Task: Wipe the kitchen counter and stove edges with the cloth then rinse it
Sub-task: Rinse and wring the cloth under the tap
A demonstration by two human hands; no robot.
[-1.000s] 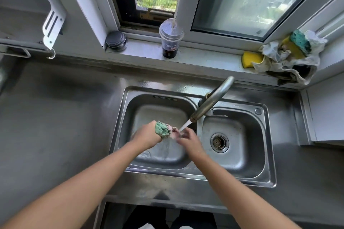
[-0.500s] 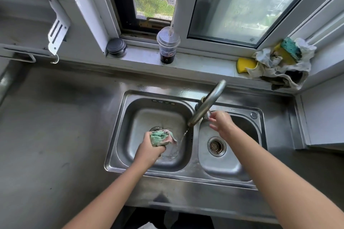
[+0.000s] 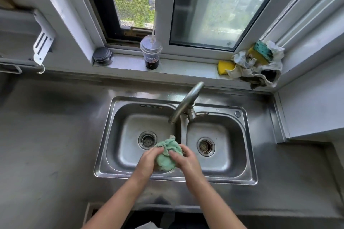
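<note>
A bunched green cloth [image 3: 166, 156] is held over the left basin of the steel double sink [image 3: 119, 173], near its front right corner. My left hand [image 3: 147, 161] grips its left side and my right hand [image 3: 187, 158] grips its right side, both closed around it. The curved tap [image 3: 184, 103] points over the left basin from the divider; no water stream shows from its spout. The steel counter [image 3: 55, 145] spreads around the sink. No stove is in view.
On the window sill stand a plastic cup with a dark drink and straw [image 3: 151, 55], a round dark lid [image 3: 103, 55], a yellow sponge [image 3: 225, 67] and a heap of rags with a green-yellow sponge [image 3: 260, 65]. A white bracket [image 3: 43, 44] hangs at left.
The water stream has stopped. My right hand left the tap and came down onto the cloth, which my left hand kept holding. The view shifted so the sink sits lower.
</note>
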